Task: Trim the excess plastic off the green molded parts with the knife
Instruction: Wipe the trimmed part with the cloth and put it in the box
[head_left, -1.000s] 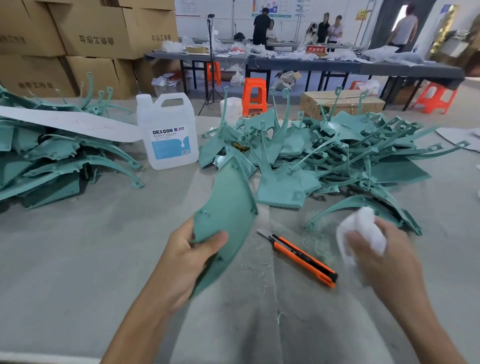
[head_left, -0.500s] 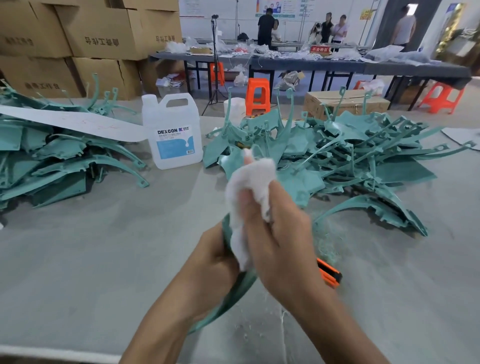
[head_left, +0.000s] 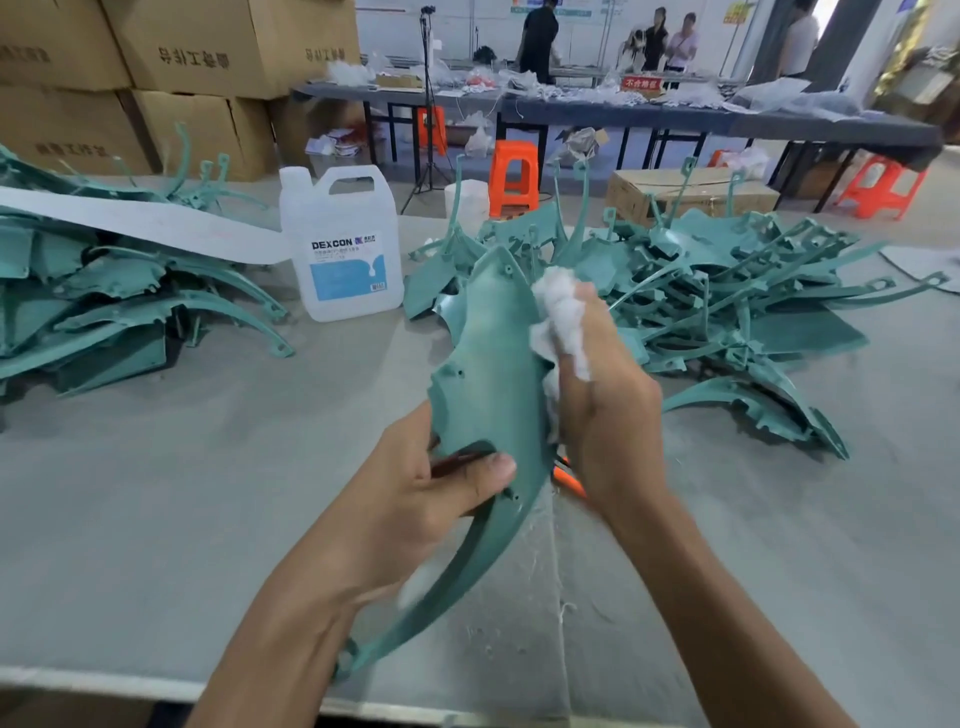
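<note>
My left hand (head_left: 431, 493) grips a curved green molded part (head_left: 488, 364) by its lower middle and holds it upright above the table. My right hand (head_left: 608, 410) clutches a white wad of cloth (head_left: 558, 312) pressed against the part's right edge. The orange knife (head_left: 569, 480) lies on the table behind my right wrist, with only a short orange piece showing. A large heap of green parts (head_left: 727, 291) is spread behind my hands, and a second stack of green parts (head_left: 104, 312) lies at the far left.
A white DEXCON jug (head_left: 343, 249) stands between the two piles. A long white strip (head_left: 140, 223) rests on the left stack. Cardboard boxes (head_left: 208, 52) rise at back left. Orange stools (head_left: 514, 176), tables and people stand behind. The table's near edge (head_left: 104, 680) runs below.
My right hand carried the white cloth from the right side over to the green part. My left hand raised the part upright, and the knife became mostly hidden.
</note>
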